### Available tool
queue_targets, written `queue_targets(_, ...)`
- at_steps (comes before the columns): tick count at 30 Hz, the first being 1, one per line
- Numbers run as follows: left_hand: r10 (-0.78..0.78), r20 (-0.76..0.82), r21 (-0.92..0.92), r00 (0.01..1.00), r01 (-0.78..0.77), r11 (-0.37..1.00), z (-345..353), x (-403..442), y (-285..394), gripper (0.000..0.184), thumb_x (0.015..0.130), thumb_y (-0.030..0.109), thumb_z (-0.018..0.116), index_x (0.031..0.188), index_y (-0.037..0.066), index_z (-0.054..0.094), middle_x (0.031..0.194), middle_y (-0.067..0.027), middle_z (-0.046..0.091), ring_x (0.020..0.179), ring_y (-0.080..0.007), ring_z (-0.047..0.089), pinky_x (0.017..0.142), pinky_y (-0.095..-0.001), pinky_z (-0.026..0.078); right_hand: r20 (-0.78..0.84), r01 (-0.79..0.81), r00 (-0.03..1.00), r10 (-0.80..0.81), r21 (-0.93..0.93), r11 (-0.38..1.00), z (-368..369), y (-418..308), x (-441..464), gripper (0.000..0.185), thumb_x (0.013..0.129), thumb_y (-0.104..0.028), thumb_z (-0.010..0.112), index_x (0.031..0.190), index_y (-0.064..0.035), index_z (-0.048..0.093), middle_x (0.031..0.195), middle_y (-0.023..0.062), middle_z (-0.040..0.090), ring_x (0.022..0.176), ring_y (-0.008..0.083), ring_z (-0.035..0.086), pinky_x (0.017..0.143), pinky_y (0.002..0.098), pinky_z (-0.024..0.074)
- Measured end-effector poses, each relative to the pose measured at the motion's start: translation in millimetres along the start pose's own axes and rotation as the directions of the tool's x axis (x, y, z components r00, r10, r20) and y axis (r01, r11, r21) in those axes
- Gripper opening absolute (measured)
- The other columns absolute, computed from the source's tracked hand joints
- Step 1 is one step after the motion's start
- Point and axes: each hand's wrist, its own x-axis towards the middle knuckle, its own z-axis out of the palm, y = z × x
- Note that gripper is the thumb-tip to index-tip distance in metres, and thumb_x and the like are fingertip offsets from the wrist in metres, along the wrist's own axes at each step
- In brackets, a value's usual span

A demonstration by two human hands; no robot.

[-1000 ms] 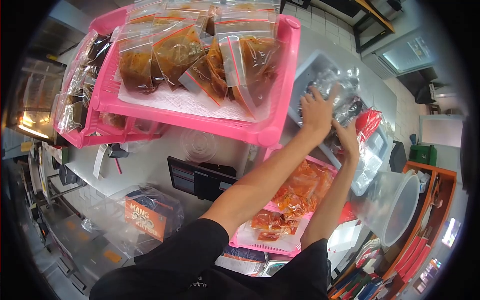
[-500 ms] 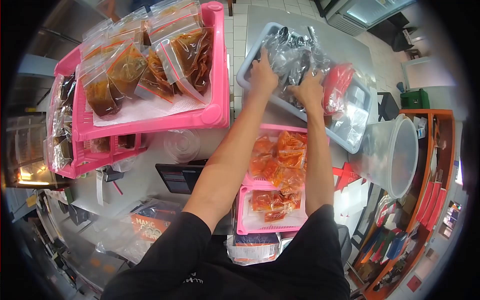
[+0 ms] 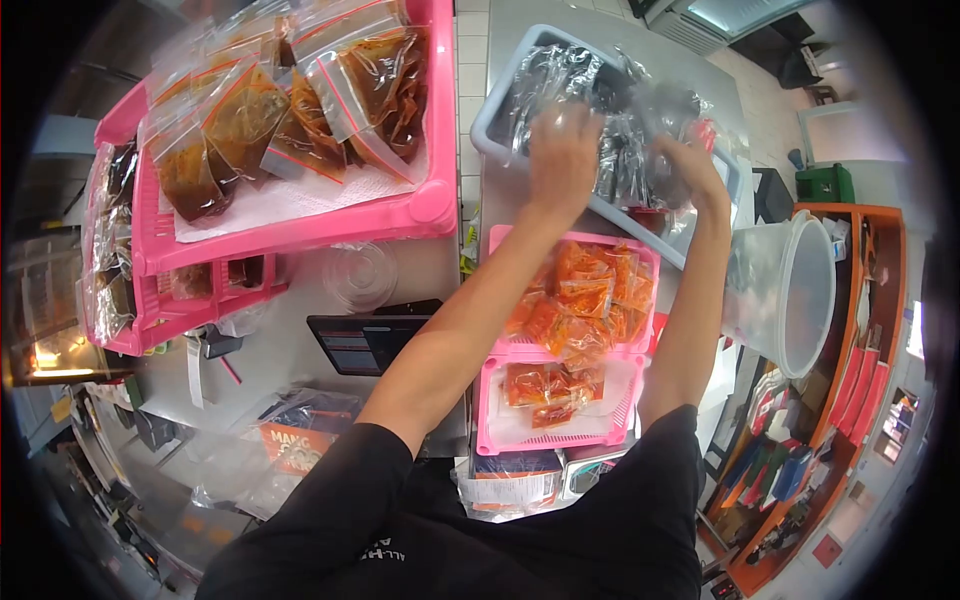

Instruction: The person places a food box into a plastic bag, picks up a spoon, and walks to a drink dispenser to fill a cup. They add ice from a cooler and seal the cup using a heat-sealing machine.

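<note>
A grey-blue tray [image 3: 484,132] holds several clear plastic packets [image 3: 622,150] with dark things inside, too creased and shiny to make out. Over the tray's near left part is my left hand [image 3: 563,155], back upward and touching or just above the packets; motion smears its fingers. My right hand [image 3: 697,172] is at the tray's right side, its fingers round a blurred bundle of the dark packets [image 3: 668,118]. Behind that bundle, a bit of red packet [image 3: 703,133] shows, mostly hidden.
Pink baskets [image 3: 487,380] with bags of orange-red food [image 3: 585,285] stand below my forearms. To the left, a larger pink basket [image 3: 440,150] bears zip bags of brown sauce [image 3: 245,120]. A translucent tub [image 3: 775,290], a tablet screen [image 3: 350,345] and orange shelves [image 3: 855,330] are nearby.
My left hand has moved right and toward me. My right hand has shifted right with a bundle of packets, now covering much of the red one.
</note>
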Motion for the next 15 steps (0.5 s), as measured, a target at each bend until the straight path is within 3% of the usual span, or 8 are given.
queue_targets(1, 0.003, 0.325, -0.130, 0.946, 0.042, 0.991, 14, 0, 1, 0.055, 0.076, 0.011, 0.070, 0.128, 0.005, 0.053, 0.128, -0.0233, 0.047, 0.125, -0.0419, 0.044, 0.100, -0.0527, 0.040, 0.014, 0.045, 0.999, -0.046, 0.059, 0.997, -2, 1, -4, 0.046, 0.070, -0.028, 0.070, 0.105, 0.0001, 0.061, 0.091, 0.0070, 0.060, 0.086, 0.0170, 0.055, 0.075, 0.0305, 0.0432)
queue_targets(2, 0.050, 0.612, -0.236, 0.789, 0.122, 0.964, 28, -2, 4, 0.060, 0.072, 0.014, 0.077, 0.127, 0.004, 0.054, 0.132, -0.0237, 0.045, 0.129, -0.0430, 0.041, 0.102, -0.0526, 0.039, 0.025, 0.090, 0.995, -0.093, 0.118, 0.989, -4, 2, -8, 0.040, 0.068, -0.029, 0.071, 0.095, 0.0001, 0.064, 0.082, 0.0054, 0.060, 0.077, 0.0149, 0.055, 0.066, 0.0292, 0.0432)
queue_targets(4, -0.011, 0.636, -0.107, 0.771, 0.103, 0.989, 41, -6, 22, 0.072, 0.074, 0.016, 0.076, 0.136, 0.003, 0.044, 0.137, -0.0250, 0.042, 0.128, -0.0433, 0.043, 0.103, -0.0514, 0.040, -0.021, 0.110, 0.994, -0.108, 0.175, 0.978, -2, -10, -34, 0.035, 0.069, -0.027, 0.071, 0.092, -0.0004, 0.065, 0.082, 0.0052, 0.060, 0.076, 0.0149, 0.055, 0.067, 0.0291, 0.0434)
queue_targets(6, -0.338, 0.715, 0.004, 0.612, 0.480, 0.877, 53, 2, 37, 0.092, 0.074, 0.020, 0.077, 0.146, 0.000, 0.023, 0.138, -0.0285, 0.039, 0.128, -0.0445, 0.043, 0.105, -0.0489, 0.040, -0.070, 0.135, 0.990, -0.123, 0.229, 0.964, 1, -9, -42, 0.031, 0.070, -0.025, 0.071, 0.088, -0.0010, 0.066, 0.082, 0.0049, 0.061, 0.076, 0.0148, 0.055, 0.067, 0.0290, 0.0435)
queue_targets(7, -0.354, 0.779, 0.029, 0.517, 0.534, 0.845, 62, 7, 40, 0.108, 0.075, 0.024, 0.077, 0.149, -0.003, 0.003, 0.141, -0.0323, 0.035, 0.130, -0.0456, 0.041, 0.106, -0.0497, 0.038, -0.081, 0.128, 0.991, -0.110, 0.261, 0.957, 2, -4, -42, 0.029, 0.071, -0.023, 0.070, 0.089, -0.0009, 0.066, 0.082, 0.0047, 0.061, 0.076, 0.0148, 0.056, 0.068, 0.0290, 0.0436)
queue_targets(10, -0.530, 0.636, 0.031, 0.561, 0.667, 0.744, 86, 2, 57, 0.104, 0.073, 0.018, 0.079, 0.148, 0.003, 0.009, 0.138, -0.0285, 0.038, 0.129, -0.0440, 0.041, 0.102, -0.0516, 0.042, -0.063, 0.135, 0.991, -0.121, 0.331, 0.934, 0, 3, -44, 0.026, 0.073, -0.019, 0.068, 0.090, 0.0003, 0.066, 0.084, 0.0051, 0.063, 0.077, 0.0151, 0.057, 0.069, 0.0294, 0.0440)
queue_targets(12, -0.550, 0.656, 0.020, 0.517, 0.716, 0.698, 95, 3, 54, 0.104, 0.073, 0.017, 0.079, 0.149, 0.008, 0.009, 0.137, -0.0293, 0.040, 0.128, -0.0442, 0.042, 0.102, -0.0507, 0.042, 0.077, 0.034, 0.995, -0.070, 0.394, 0.918, -3, 3, -44, 0.063, 0.074, -0.024, 0.070, 0.126, 0.0039, 0.048, 0.119, 0.0154, 0.053, 0.118, 0.0271, 0.045, 0.102, 0.0397, 0.0331)
queue_targets(15, -0.542, 0.692, -0.006, 0.476, 0.755, 0.656, 98, 5, 47, 0.105, 0.070, 0.014, 0.080, 0.149, 0.015, 0.011, 0.134, -0.0291, 0.046, 0.126, -0.0445, 0.046, 0.102, -0.0482, 0.043, 0.029, 0.044, 0.998, -0.060, 0.401, 0.915, -2, 15, -44, 0.055, 0.075, -0.024, 0.070, 0.121, 0.0023, 0.054, 0.113, 0.0127, 0.057, 0.115, 0.0262, 0.048, 0.101, 0.0397, 0.0346)
